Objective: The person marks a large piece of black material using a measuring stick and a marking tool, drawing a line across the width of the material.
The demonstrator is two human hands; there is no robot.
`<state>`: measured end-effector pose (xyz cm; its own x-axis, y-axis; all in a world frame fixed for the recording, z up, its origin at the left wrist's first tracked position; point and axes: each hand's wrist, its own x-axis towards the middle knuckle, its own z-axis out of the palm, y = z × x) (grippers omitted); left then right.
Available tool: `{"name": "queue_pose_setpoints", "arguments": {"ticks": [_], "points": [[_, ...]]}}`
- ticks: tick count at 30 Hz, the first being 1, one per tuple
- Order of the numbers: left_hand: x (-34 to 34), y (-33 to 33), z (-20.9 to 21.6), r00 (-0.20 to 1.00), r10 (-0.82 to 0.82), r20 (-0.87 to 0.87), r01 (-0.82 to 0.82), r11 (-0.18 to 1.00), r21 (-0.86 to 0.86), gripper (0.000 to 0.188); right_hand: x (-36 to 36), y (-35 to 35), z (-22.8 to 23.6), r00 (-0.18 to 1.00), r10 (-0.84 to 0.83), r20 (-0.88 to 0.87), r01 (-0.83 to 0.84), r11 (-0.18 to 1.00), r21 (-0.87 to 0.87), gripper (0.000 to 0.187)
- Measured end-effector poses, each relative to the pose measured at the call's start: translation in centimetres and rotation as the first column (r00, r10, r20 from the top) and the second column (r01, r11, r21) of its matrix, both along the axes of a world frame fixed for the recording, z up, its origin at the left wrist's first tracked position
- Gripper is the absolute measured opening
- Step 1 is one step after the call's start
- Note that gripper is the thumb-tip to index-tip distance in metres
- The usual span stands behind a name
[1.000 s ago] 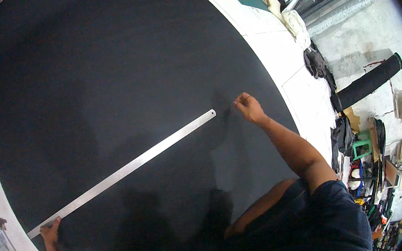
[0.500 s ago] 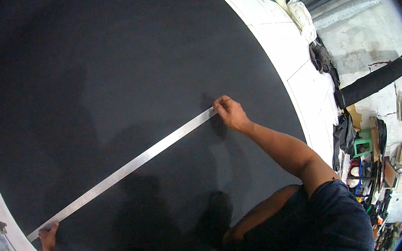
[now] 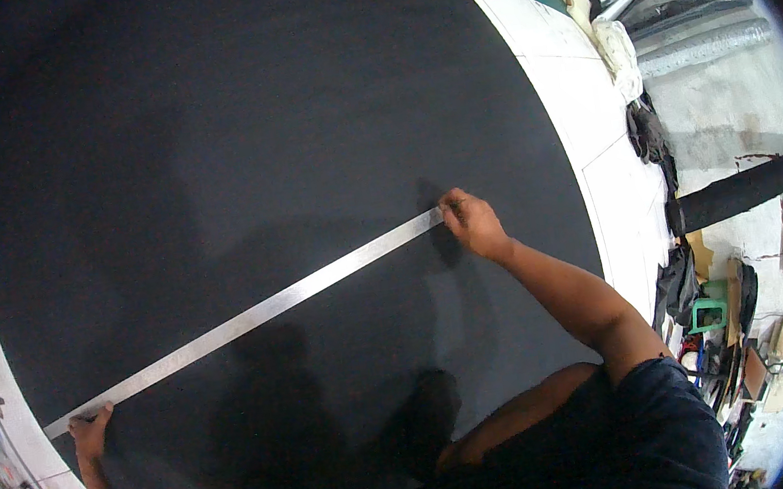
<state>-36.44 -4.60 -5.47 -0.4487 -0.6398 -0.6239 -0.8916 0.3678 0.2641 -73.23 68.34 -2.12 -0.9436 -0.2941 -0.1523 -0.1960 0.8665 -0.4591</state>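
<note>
Metal ruler (image 3: 272, 308) laid across black sheet (image 3: 249, 115)

The ruler lay slantwise, its left end at the sheet's left edge. The left hand (image 3: 91, 435) rested on that end, thumb and fingers spread. The right hand (image 3: 474, 225) was bunched at the opposite end; whether it clamped the ruler could not be determined. White tiles (image 3: 623, 177) bordered the sheet.

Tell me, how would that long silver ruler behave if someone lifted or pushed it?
The silver ruler is shiny, likely metal, so probably fairly stiff; being long and narrow, it may flex if lifted by one end. Lying flat on the black sheet, it seems unlikely to roll or tip.
</note>
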Motion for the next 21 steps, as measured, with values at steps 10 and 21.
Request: {"name": "queue_pose_setpoints", "arguments": {"ticks": [10, 21], "points": [[0.5, -0.6, 0.0, 0.992, -0.055, 0.116, 0.066, 0.993, -0.094, 0.115, 2.7, -8.5, 0.3, 0.910, 0.415, -0.023, -0.415, 0.908, -0.059, 0.015], [-0.6, 0.9, 0.6, 0.989, 0.014, 0.148, 0.002, 0.994, -0.110, 0.131, 0.3, -2.0, 1.4, 0.990, 0.024, 0.137, -0.014, 0.998, -0.067, 0.018]]}}
